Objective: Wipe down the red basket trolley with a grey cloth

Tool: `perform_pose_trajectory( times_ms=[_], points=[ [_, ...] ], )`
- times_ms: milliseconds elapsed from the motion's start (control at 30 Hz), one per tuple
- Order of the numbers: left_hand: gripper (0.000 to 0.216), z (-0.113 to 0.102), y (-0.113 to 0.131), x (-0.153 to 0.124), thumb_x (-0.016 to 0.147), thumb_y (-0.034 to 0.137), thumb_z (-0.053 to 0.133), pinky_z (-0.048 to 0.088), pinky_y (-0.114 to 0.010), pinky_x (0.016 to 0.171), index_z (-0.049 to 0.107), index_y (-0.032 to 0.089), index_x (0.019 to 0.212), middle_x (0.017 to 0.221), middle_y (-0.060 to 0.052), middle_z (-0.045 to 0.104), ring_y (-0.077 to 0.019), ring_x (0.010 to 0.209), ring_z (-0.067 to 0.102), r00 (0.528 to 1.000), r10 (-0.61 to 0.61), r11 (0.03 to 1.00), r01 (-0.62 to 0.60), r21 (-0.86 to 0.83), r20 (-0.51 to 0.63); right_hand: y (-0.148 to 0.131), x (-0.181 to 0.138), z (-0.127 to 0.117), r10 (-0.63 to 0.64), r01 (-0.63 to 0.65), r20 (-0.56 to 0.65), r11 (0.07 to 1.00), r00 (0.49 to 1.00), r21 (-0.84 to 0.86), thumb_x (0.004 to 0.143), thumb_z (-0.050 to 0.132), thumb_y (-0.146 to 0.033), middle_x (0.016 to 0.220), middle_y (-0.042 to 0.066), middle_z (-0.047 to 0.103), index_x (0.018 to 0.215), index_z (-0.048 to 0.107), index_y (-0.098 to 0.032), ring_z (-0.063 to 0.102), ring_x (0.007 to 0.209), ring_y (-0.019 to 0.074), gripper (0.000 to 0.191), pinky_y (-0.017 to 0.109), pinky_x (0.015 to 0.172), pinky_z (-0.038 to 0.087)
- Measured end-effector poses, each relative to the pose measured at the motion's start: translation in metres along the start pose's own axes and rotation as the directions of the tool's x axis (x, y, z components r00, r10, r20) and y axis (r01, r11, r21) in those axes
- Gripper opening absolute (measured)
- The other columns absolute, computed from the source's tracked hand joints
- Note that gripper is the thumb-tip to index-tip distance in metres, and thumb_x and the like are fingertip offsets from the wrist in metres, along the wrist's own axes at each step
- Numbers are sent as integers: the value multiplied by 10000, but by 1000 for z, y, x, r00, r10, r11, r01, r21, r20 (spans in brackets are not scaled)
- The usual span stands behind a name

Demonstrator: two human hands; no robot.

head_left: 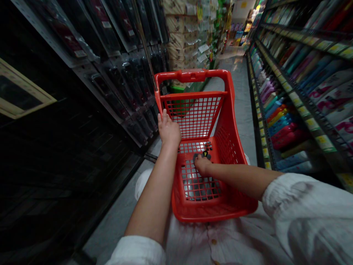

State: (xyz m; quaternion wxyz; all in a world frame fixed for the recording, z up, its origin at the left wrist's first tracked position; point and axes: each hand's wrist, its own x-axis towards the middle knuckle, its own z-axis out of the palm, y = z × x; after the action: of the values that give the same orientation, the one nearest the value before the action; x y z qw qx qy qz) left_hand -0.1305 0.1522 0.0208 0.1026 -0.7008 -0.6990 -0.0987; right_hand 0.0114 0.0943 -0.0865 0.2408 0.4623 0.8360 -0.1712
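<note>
In front of me stands a red plastic shopping cart (234,121) with grid walls and a grid floor. My left hand (169,129) is closed over its left rim, the back of the hand towards me. Inside the basket, my right hand (203,165) reaches down to the floor. Its fingers close on a small dark grey item (207,156) with a black-and-yellow mark; the hand covers part of it, and I cannot make out its kind. A red handle bar (193,75) spans the cart's far end.
Packaged goods hang on a dark rack (121,81) close along the left. Shelves of colourful packs (286,121) line the right side. Beyond the cart, stacked beige packages (180,36) stand beside a grey tiled aisle (234,73).
</note>
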Motion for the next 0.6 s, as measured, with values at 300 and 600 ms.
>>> perform_pose_trajectory(
  times_ms=[300, 600],
  points=[
    [410, 2, -1, 2, 842, 185, 417, 22, -445, 1217, 755, 74, 1043, 1432, -185, 519, -282, 1494, 172, 1000, 8, 1000, -8, 24, -4, -21, -16, 23, -410, 397, -30, 897, 912, -195, 860, 508, -108, 1301, 198, 522, 1319, 519, -167, 625, 1038, 301, 463, 431, 766, 582],
    [428, 1, -1, 2, 835, 183, 396, 50, -466, 1210, 755, 40, 1017, 1355, -236, 573, -307, 1478, 210, 1000, 19, 996, -19, 84, -3, -6, -2, -2, -97, 124, 160, 978, 982, -169, 642, 724, -46, 1205, 259, 610, 1169, 633, -43, 591, 1151, 357, 534, 434, 829, 568]
  ],
)
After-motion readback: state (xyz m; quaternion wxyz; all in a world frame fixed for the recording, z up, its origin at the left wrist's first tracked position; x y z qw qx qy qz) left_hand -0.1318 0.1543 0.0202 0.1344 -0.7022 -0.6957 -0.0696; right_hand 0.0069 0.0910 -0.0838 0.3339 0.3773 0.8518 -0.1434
